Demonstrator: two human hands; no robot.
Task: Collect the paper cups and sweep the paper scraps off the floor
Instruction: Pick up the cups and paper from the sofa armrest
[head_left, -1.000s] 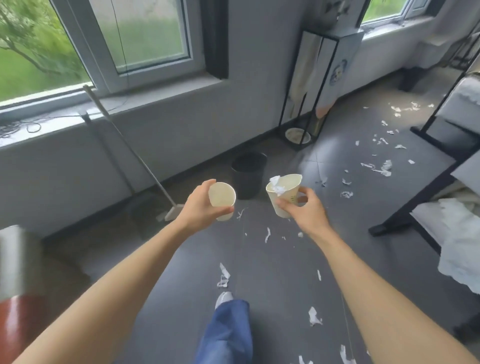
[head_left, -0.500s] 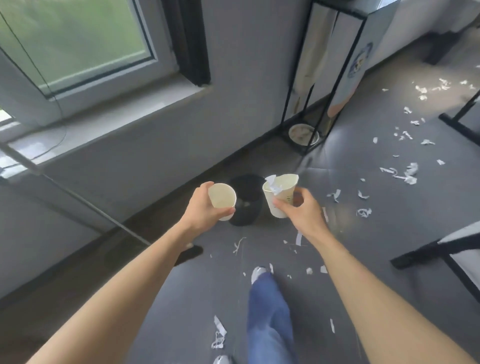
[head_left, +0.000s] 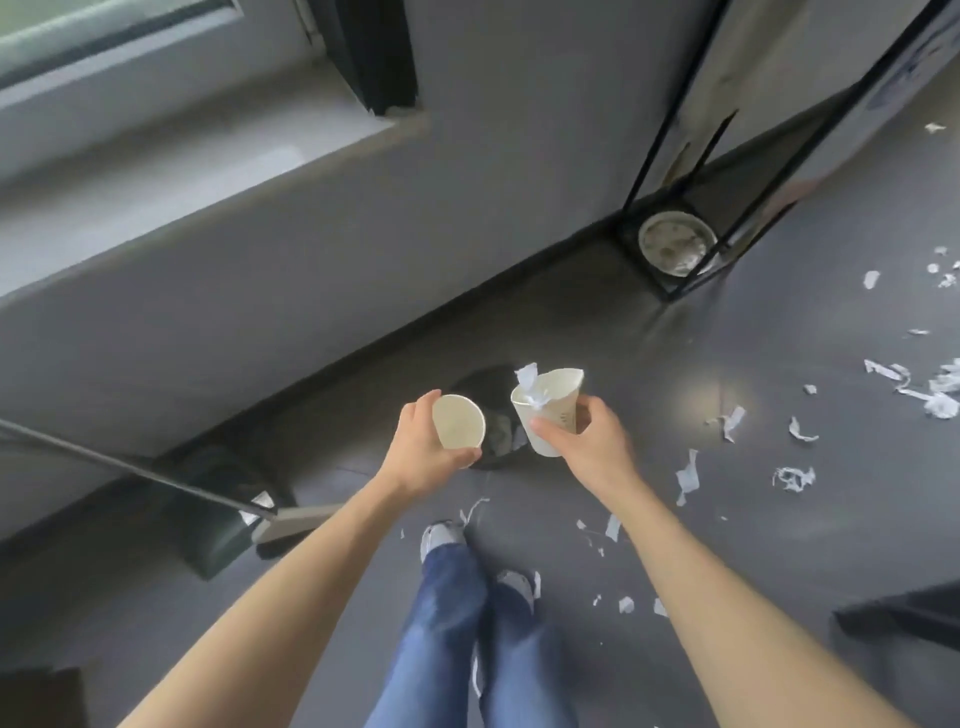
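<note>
Smooth conical paper cups (head_left: 459, 422) in both hands (head_left: 597, 447), over a possibly round black bin (head_left: 493, 395)

The black bin (head_left: 496, 415) is mostly hidden by both cups; the broom handle (head_left: 130, 467) is cut off at the left edge.

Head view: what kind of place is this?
Probably an indoor room being cleaned, perhaps an office or lounge: grey floor littered with paper scraps, a window sill above, and a small black bin against the wall.

Black wire stand (head_left: 680, 197) against grey wall (head_left: 519, 156), under window sill (head_left: 197, 156).
</note>
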